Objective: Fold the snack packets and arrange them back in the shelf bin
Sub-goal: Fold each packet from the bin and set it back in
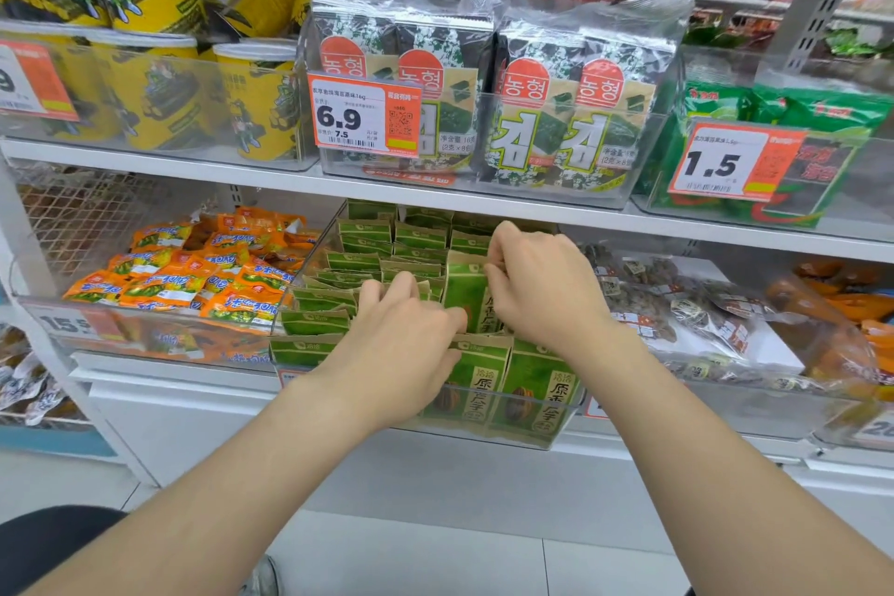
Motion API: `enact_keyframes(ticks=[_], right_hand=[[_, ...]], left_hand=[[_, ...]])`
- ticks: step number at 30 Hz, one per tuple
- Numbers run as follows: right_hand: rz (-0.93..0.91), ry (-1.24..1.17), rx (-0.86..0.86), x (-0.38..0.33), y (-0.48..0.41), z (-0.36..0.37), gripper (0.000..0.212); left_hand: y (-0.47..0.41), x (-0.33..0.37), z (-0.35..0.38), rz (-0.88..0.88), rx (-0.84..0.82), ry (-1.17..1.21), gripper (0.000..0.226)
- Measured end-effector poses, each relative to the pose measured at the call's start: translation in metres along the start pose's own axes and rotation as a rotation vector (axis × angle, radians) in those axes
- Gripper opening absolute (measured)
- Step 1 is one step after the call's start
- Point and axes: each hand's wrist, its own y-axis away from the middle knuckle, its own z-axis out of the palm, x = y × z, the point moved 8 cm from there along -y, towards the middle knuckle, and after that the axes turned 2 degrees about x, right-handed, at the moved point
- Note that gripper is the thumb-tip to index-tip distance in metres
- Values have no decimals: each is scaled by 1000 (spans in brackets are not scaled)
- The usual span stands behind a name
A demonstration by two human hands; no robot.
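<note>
— What has the grip got?

— The right hand [542, 286] has its grip closed on the top edge of one raised packet [467, 293]. Its fingers are curled and pinch the brown top strip. That packet stands upright, higher than the ones round it.

— And the other grip?

— The left hand [406, 329] lies just to the left. Its fingers are bent down over the packet tops, and its thumb is against the lower left side of the raised packet. The fingertips are hidden, so I cannot tell whether that grip holds anything.

— Where is the packet?

— In the right-hand part of a clear bin [484, 438] on the lower shelf, a little behind the nearest row. The bin is full of green packets [358, 261] standing in rows from near to far, and both hands are inside it.

— Around the bin?

— To the left, a heap of orange packets [193, 266] lies in the next bin. To the right are clear bags [677, 305] of something brown. On the upper shelf [193, 160], straight above, seaweed packs [556, 111] stand in a clear tray with a price tag [363, 116] reading 6.9 on its front. Yellow cups [256, 102] are to the left of them, and green packs [725, 102] with a 1.5 tag are to the right.
</note>
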Motion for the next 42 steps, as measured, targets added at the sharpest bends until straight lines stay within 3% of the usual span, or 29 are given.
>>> enact_keyframes(ticks=[3,8,10,13,15,17,21,24,28,32,35,39,42], right_hand=[[0,-110,185,2,12,-30,9],[82,-311,693,13,44,-94,6],[170,-389,891,21,61,-116,4],[292,-547,996,28,74,-126,4],[360,-692,970,30,75,-123,2],[399,-774,888,28,71,-115,3],[564,-942,689,24,62,-81,7],[656,-1299,538,19,57,-63,15],[600,-1601,321,8,50,-52,30],[644,-1881,190,-7,53,-31,32],[674,-1866,216,-9,56,-25,25],[628,-1537,337,3,55,-36,25],[597,-1466,368,4,54,-42,26]], left_hand=[[-1,-1,0,20,-25,12,29],[0,-5,-5,10,-71,95,34],[-2,-7,-19,-39,4,209,29],[-4,-19,-47,-196,283,414,20],[-3,-18,-63,-210,494,550,19],[-4,-5,-76,-127,598,704,15],[-9,26,-80,41,544,767,15],[-14,17,-72,-80,520,860,29],[-20,0,-59,-219,471,1080,51],[-19,2,-55,-212,489,1192,43],[-18,7,-53,-219,480,1287,30],[-19,7,-47,-246,404,1405,17],[-20,6,-45,-253,352,1445,18]])
